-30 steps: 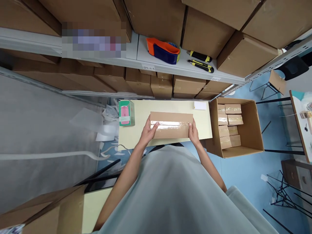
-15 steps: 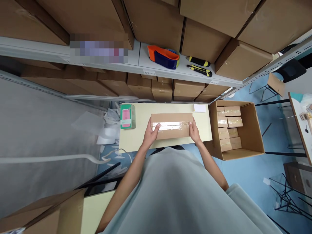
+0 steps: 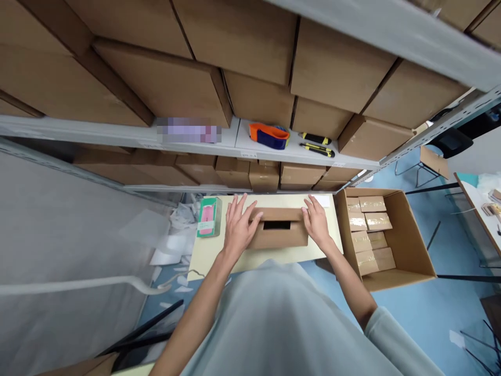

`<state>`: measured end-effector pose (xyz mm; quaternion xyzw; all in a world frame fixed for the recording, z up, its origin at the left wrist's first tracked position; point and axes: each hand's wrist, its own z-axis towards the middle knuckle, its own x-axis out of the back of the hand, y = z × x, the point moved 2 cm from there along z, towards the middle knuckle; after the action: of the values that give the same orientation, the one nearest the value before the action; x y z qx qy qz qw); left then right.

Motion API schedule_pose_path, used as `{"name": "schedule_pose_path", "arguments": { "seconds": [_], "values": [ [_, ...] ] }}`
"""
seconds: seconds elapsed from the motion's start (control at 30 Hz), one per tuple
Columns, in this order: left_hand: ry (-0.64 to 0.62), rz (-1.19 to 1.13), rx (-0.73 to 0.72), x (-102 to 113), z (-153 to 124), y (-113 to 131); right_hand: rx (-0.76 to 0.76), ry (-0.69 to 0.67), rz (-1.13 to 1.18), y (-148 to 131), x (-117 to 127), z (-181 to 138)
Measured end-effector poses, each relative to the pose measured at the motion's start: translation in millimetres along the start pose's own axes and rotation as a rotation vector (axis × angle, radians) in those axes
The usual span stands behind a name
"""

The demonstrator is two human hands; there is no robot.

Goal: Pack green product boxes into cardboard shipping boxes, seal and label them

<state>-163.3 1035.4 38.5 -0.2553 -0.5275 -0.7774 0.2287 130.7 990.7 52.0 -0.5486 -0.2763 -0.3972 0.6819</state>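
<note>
A long brown cardboard box lies on the cream tabletop before me. Its visible side has a dark rectangular patch, a gap or label, near the middle. At the box's left end, my left hand rests with fingers spread, the thumb against the cardboard. My right hand is at the right end, fingers apart and stretched forward. Neither hand is wrapped round the box. Left of it stands a green and pink packet. A white card lies partly behind my right hand.
An open carton with several taped small boxes stands right of the table. On the shelf ahead are an orange-and-blue tape dispenser and two yellow-black cutters. Large cartons fill the shelves. A white cable hangs at left.
The box has been turned, so its taped face no longer shows and the dark patch does. Both hands have loosened from gripping its ends to spread fingers. The view has tilted up.
</note>
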Motion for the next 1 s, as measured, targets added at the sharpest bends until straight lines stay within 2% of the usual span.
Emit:
{"name": "schedule_pose_path", "arguments": {
  "seconds": [0.1,0.23,0.33,0.43,0.53,0.63,0.77,1.0],
  "values": [
    [0.088,-0.007,-0.097,15.0,54.2,20.9,0.121,0.083,0.009,-20.4,17.2,49.8],
    [0.251,-0.061,-0.159,31.1,134.3,45.3,0.244,0.149,0.012,-50.0,29.3,132.6],
    [0.310,-0.079,-0.176,32.5,181.7,51.7,0.285,0.089,-0.022,-70.0,23.5,196.5],
    [0.314,-0.071,-0.140,25.2,208.1,47.9,0.292,-0.063,-0.094,-86.7,6.8,250.4],
    [0.298,-0.079,-0.092,18.1,214.3,41.9,0.222,-0.232,-0.234,-98.4,-11.9,285.9],
    [0.283,-0.090,-0.065,17.6,208.1,37.4,0.135,-0.329,-0.339,-105.0,-24.5,300.9],
    [0.277,-0.125,-0.049,23.8,193.2,32.2,0.083,-0.342,-0.407,-106.9,-30.3,301.6],
    [0.264,-0.280,0.023,31.2,163.9,34.4,0.105,-0.386,-0.471,-104.0,-27.8,288.4]
  ]
}}
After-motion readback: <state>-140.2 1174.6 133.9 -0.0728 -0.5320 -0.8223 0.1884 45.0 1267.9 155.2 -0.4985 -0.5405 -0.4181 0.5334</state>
